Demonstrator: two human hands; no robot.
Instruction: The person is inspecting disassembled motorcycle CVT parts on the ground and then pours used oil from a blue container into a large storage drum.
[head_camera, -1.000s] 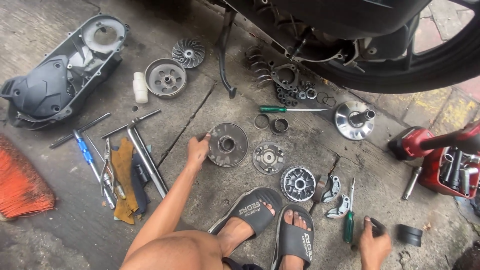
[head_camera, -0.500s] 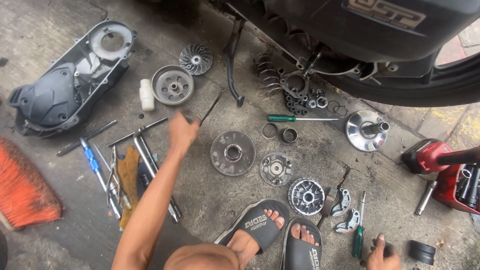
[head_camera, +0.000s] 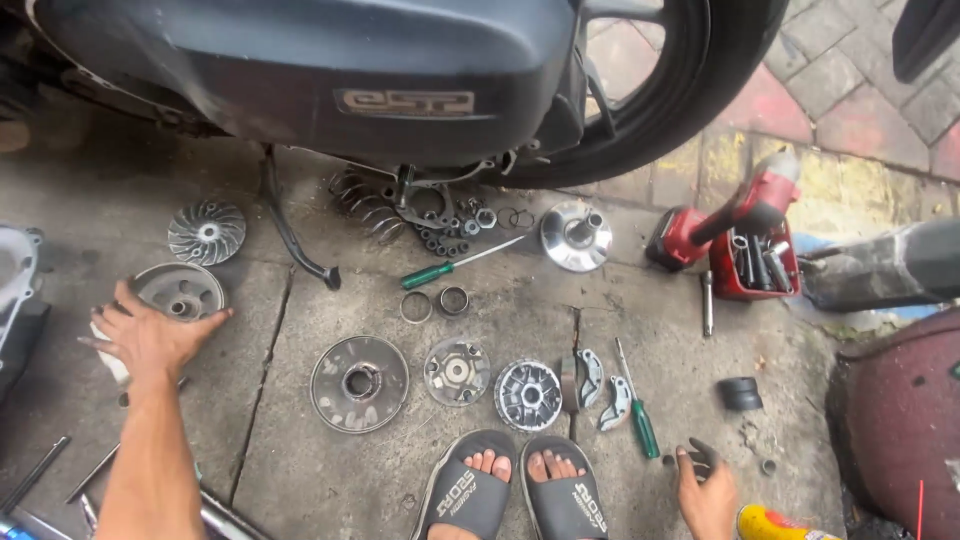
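Scooter (head_camera: 330, 70): big and dark, with a black back wheel (head_camera: 690, 90). It stands at the top, behind all the parts.
Red tool box (head_camera: 755, 260): right of the scooter's wheel, with dark sockets standing inside it.
Flat disc (head_camera: 359, 383): round, grey and dirty, with a hole in the middle. It lies on the ground below the scooter.
Metal bowl (head_camera: 180, 291): round, grey and shiny, with holes in its bottom. It sits left of the flat disc.
Left hand (head_camera: 150, 335): fingers spread wide, gripping nothing. It lies flat on something white, right beside the metal bowl.
Right hand (head_camera: 708, 495): far right of the flat disc. It holds a small dark part (head_camera: 697, 458) in its fingers.
Green screwdriver (head_camera: 455, 264): lies above the flat disc.
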